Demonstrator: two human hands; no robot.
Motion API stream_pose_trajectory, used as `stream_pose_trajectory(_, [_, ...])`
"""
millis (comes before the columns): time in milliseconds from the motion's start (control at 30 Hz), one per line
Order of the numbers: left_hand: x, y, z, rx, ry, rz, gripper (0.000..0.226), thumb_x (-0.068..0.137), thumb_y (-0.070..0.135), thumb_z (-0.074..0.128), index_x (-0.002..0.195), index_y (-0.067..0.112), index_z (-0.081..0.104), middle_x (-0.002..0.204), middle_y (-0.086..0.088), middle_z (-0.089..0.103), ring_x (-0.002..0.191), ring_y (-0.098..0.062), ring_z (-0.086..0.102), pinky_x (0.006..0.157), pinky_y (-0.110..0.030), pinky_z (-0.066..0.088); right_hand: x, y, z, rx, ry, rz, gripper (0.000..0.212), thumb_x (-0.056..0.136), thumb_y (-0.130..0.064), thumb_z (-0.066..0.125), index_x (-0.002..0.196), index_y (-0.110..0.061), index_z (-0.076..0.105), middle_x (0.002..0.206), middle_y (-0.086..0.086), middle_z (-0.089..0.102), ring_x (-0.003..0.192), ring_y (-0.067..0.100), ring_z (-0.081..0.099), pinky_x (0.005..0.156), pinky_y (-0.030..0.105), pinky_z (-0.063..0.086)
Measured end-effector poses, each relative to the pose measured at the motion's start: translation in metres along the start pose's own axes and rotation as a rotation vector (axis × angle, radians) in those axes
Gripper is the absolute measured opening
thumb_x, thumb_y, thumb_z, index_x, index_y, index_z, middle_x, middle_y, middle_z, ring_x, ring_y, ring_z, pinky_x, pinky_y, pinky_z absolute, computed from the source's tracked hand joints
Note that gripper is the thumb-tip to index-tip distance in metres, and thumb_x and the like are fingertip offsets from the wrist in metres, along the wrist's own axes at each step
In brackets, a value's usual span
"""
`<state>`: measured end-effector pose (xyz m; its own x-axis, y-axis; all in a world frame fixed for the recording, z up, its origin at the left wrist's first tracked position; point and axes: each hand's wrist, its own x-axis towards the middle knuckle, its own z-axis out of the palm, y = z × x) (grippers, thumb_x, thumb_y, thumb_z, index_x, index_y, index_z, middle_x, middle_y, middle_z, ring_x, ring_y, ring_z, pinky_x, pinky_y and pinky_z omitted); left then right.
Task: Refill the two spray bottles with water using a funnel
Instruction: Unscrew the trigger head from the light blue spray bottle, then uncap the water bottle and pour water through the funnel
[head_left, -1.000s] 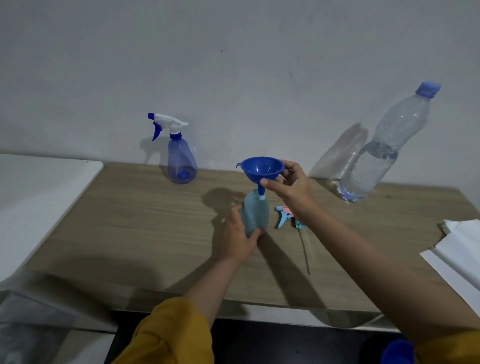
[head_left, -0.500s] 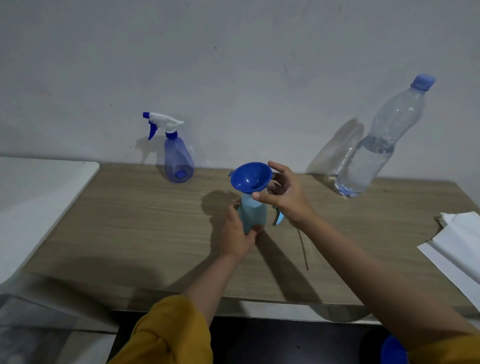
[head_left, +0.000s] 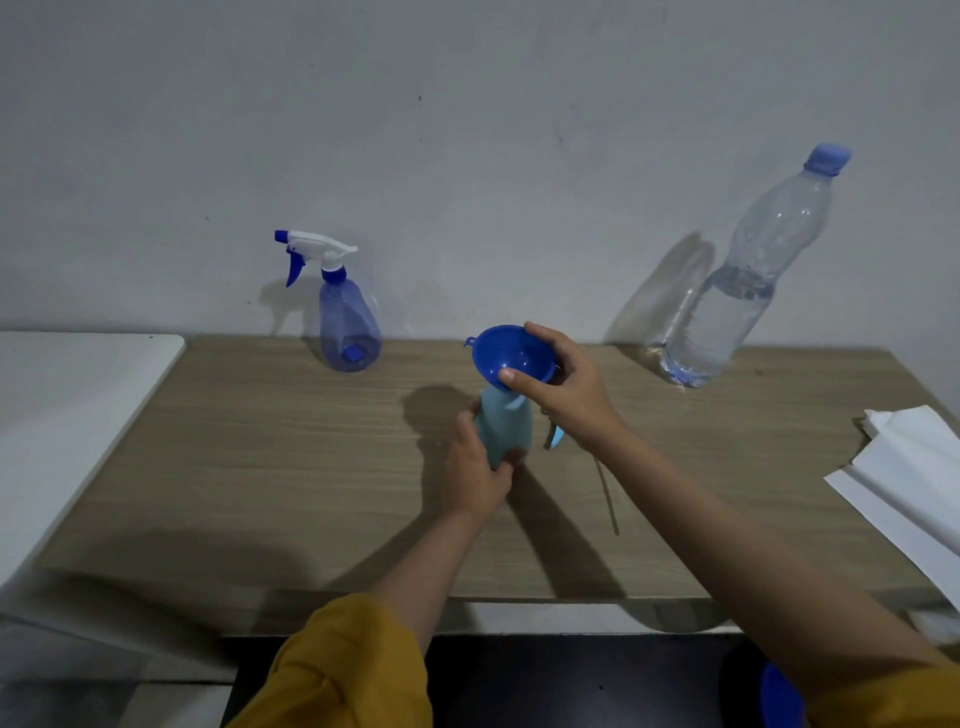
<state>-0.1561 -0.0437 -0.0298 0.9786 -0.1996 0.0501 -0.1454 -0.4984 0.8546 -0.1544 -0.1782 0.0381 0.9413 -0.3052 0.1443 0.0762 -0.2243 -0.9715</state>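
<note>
A light blue spray bottle (head_left: 504, 426) stands open-necked on the wooden table (head_left: 260, 467), and my left hand (head_left: 475, 467) grips its base. A dark blue funnel (head_left: 511, 358) sits in its neck; my right hand (head_left: 563, 387) pinches the funnel's rim. The bottle's removed spray head (head_left: 555, 437) lies on the table just right of it, mostly hidden behind my right wrist, its tube (head_left: 608, 499) trailing toward me. A second, darker blue spray bottle (head_left: 345, 325) with a white trigger head stands at the back left. A large clear water bottle (head_left: 743, 291), capped and about half full, stands at the back right.
A white surface (head_left: 62, 415) adjoins the table on the left. White paper sheets (head_left: 914, 483) lie at the table's right edge. A wall runs directly behind the table. A blue round object (head_left: 779, 696) shows at the bottom right.
The funnel has come down from above the light blue bottle and now sits deeper in its neck. My left hand has kept its grip on the bottle.
</note>
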Motion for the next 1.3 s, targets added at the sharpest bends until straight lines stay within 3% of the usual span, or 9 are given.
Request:
stream_pose_trajectory(233, [0.001,0.000,-0.002,0.023,-0.011,0.020,0.075,0.076,0.030,0.075,0.135,0.016,0.031,0.127,-0.002,0.050,0.107,-0.020,0.055,0.072,-0.028,0.046,-0.003,-0.002,0.002,-0.046,0.000,-0.015,0.067,0.071,-0.040,0.081,0.131,-0.032,0.051,0.128,-0.006,0.054,0.118,0.017,0.055,0.095,0.038,0.053])
stream_pose_trajectory(367, [0.003,-0.002,-0.003,0.050,-0.010,0.032,0.072,0.076,0.030,0.075,0.132,0.014,0.033,0.123,-0.003,0.053,0.105,-0.024,0.057,0.067,-0.025,0.037,-0.008,0.002,0.000,-0.018,0.065,-0.016,0.068,0.072,-0.053,0.073,0.134,-0.039,0.048,0.128,-0.001,0.055,0.113,0.020,0.059,0.090,0.042,0.055])
stream_pose_trajectory(500, [0.000,-0.004,-0.002,0.080,0.020,0.046,0.066,0.077,0.024,0.073,0.129,0.012,0.035,0.121,-0.006,0.055,0.104,-0.024,0.056,0.067,-0.023,0.031,-0.012,0.006,-0.021,-0.042,0.196,-0.081,0.056,0.081,-0.034,0.073,0.132,-0.035,0.049,0.125,0.000,0.054,0.116,0.014,0.055,0.099,0.034,0.049])
stream_pose_trajectory(733, [-0.003,-0.004,0.009,0.082,0.103,0.039,0.069,0.076,0.028,0.074,0.131,0.014,0.033,0.121,-0.006,0.055,0.101,-0.026,0.057,0.066,-0.027,0.036,0.000,0.012,-0.103,-0.178,0.400,-0.219,0.052,0.084,-0.026,0.071,0.132,-0.017,0.050,0.121,0.007,0.058,0.110,0.015,0.058,0.093,0.022,0.047])
stream_pose_trajectory(867, [-0.016,0.002,0.028,0.095,0.243,0.011,0.086,0.072,0.033,0.075,0.140,0.020,0.024,0.134,-0.008,0.046,0.114,-0.029,0.052,0.078,-0.038,0.050,0.012,0.013,-0.147,-0.218,0.463,-0.257,0.045,0.084,-0.023,0.072,0.125,-0.014,0.055,0.117,0.009,0.061,0.103,0.017,0.060,0.087,0.025,0.046])
stream_pose_trajectory(933, [-0.028,0.010,0.046,0.128,0.398,-0.048,0.092,0.068,0.032,0.079,0.140,0.012,0.026,0.137,-0.016,0.040,0.119,-0.035,0.045,0.084,-0.044,0.050,0.019,0.009,-0.166,-0.256,0.480,-0.298,0.043,0.083,-0.028,0.070,0.122,-0.015,0.057,0.113,0.006,0.062,0.099,0.019,0.061,0.083,0.028,0.046])
stream_pose_trajectory(1067, [-0.053,0.055,0.090,0.136,0.656,0.011,0.078,0.056,0.020,0.087,0.119,-0.006,0.048,0.115,-0.029,0.048,0.101,-0.024,0.043,0.086,-0.036,0.039,0.036,-0.004,-0.205,-0.303,0.529,-0.406,0.038,0.082,-0.025,0.070,0.117,-0.012,0.059,0.105,0.001,0.056,0.091,0.022,0.061,0.082,0.026,0.048])
stream_pose_trajectory(1200, [-0.042,0.107,0.134,-0.041,0.566,0.102,0.065,0.062,0.018,0.081,0.116,0.002,0.050,0.114,-0.016,0.047,0.100,-0.034,0.052,0.089,-0.033,0.038,0.056,-0.020,-0.238,-0.323,0.560,-0.464,0.036,0.083,-0.022,0.069,0.116,-0.011,0.060,0.107,0.012,0.056,0.087,0.015,0.056,0.078,0.006,0.041])
stream_pose_trajectory(1300, [-0.018,0.152,0.158,-0.119,0.447,0.224,0.063,0.067,0.023,0.076,0.120,0.005,0.048,0.118,-0.009,0.046,0.108,-0.027,0.048,0.091,-0.022,0.035,0.072,-0.033,-0.260,-0.373,0.573,-0.525,0.034,0.083,-0.021,0.069,0.114,-0.008,0.061,0.106,0.017,0.055,0.091,0.022,0.057,0.080,0.008,0.042])
